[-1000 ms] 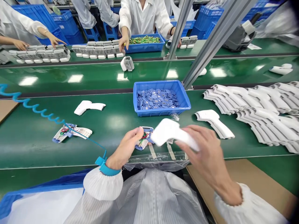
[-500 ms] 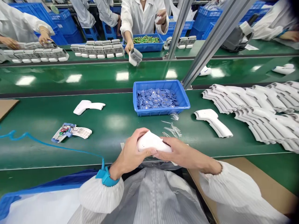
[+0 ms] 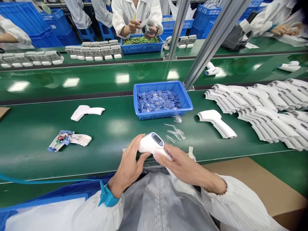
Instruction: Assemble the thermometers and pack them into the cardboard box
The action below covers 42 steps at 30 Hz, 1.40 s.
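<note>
A white infrared thermometer with a blue-rimmed display is held between both hands, just above the near edge of the green bench. My left hand is closed around its head end, fingers behind and thumb beneath. Around the handle wraps my right hand, thumb on the near side. A teal wrist strap circles my left wrist. To the left lie an opened thermometer half with wires and blue parts inside, and a bare white shell half. Another white shell half lies to the right.
A blue bin of small blue parts stands ahead, with clear plastic strips before it. Stacked white shells fill the right side. A metal post rises behind the bin. Across the conveyor, a co-worker handles a part.
The thermometer has turned in my hands, so its display now faces up and my right hand is on the handle. Across the line, the co-worker has drawn a grey-white part back over the bin.
</note>
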Each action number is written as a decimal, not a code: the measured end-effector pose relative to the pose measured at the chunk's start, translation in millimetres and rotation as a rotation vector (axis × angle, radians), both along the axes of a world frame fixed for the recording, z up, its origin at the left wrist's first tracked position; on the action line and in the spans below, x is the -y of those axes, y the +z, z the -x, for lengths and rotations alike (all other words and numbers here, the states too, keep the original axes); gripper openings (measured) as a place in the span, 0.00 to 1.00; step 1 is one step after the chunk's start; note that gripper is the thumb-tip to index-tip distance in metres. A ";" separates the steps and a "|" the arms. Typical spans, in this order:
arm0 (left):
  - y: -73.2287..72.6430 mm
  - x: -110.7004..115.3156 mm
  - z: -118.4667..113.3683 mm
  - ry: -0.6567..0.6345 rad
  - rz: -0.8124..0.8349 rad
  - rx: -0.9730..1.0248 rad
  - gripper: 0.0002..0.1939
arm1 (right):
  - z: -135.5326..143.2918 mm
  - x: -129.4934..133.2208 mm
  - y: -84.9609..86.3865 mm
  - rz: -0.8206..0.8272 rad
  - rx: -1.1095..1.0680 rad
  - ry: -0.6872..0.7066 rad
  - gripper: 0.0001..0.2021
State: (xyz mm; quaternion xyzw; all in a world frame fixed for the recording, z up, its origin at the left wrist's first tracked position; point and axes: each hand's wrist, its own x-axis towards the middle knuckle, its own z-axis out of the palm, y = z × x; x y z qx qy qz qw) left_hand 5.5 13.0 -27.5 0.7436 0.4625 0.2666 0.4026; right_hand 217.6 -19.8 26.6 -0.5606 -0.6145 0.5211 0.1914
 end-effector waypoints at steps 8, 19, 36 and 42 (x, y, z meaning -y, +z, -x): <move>38.4 -20.4 -1.8 -0.063 0.174 -0.092 0.15 | 38.3 -31.1 -11.7 -0.413 0.004 -0.307 0.14; 26.0 -23.1 2.9 -0.172 -0.070 -0.270 0.04 | 97.6 -60.7 -16.8 -0.966 0.397 -0.442 0.26; 19.6 -12.6 6.2 0.085 0.078 -0.083 0.11 | 77.9 -72.4 -11.7 -0.615 0.338 -0.361 0.30; 38.1 -28.8 64.4 0.115 0.095 -0.254 0.17 | 12.6 -141.1 2.7 -0.525 0.445 -0.214 0.11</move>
